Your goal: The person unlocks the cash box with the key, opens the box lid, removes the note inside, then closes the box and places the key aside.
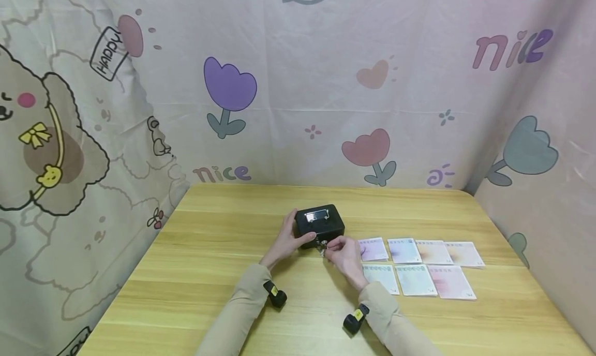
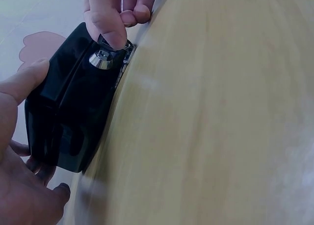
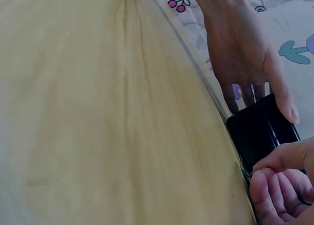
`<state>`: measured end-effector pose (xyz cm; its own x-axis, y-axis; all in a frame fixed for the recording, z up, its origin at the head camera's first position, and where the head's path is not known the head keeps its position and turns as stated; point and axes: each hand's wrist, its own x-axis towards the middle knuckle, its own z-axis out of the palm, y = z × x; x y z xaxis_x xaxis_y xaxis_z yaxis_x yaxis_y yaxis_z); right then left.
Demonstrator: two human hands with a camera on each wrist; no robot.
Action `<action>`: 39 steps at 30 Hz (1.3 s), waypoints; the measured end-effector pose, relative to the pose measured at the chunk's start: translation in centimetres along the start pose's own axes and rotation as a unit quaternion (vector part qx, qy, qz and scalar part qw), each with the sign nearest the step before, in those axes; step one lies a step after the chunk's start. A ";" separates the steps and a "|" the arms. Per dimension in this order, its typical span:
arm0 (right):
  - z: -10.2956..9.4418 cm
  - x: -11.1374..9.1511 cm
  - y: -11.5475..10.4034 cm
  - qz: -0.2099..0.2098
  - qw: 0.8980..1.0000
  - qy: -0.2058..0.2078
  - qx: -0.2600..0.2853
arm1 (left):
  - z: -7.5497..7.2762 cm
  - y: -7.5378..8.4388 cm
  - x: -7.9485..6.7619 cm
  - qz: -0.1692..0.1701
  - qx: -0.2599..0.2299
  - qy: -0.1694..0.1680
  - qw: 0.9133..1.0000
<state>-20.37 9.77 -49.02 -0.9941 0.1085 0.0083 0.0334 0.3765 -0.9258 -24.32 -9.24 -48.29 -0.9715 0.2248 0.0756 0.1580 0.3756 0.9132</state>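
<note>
A small black cash box point(image 1: 328, 225) with a silver handle point(image 1: 317, 215) on its lid sits near the middle of the table, lid down. My left hand point(image 1: 287, 243) holds the box by its left side, thumb on the front top edge and fingers around the side. On the front face is a round silver lock point(image 2: 101, 61). My right hand point(image 1: 345, 257) pinches a key point(image 2: 104, 41) at this lock between thumb and curled fingers, which partly hide it. Small metal pieces point(image 1: 321, 251) hang below the fingers, against the front of the box.
Two rows of coloured banknotes lie right of the box, including a purple one point(image 1: 372, 249), a blue one point(image 1: 404, 251) and a pink one point(image 1: 450, 282). The wooden table point(image 1: 195, 273) meets a printed cloth point(image 1: 298, 138) at the back and sides.
</note>
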 end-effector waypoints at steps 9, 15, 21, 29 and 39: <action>-0.1 -0.2 0.1 0.002 1.000 -0.002 0.024 | 0.0 0.0 0.1 0.000 0.001 -0.001 1.000; -0.2 -0.6 0.2 0.008 0.999 0.004 0.043 | -0.1 -0.1 0.1 0.003 -0.009 -0.003 1.000; -0.4 -1.2 0.3 0.013 0.997 0.000 0.076 | -0.3 0.0 0.1 0.000 -0.005 -0.002 1.000; -1.5 -1.7 0.0 -0.002 0.997 -0.057 0.047 | -0.4 0.3 0.2 -0.006 -0.002 -0.004 1.000; -3.7 -1.8 -0.1 -0.035 0.983 -0.178 -0.005 | -1.0 -0.1 0.0 -0.012 -0.020 -0.019 1.000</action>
<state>-18.18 12.92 -47.58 -0.9674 -0.2450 -0.0632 -0.0363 0.3817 -0.9236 -24.53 -10.12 -47.96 -0.9675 0.2496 0.0391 0.1267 0.3455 0.9298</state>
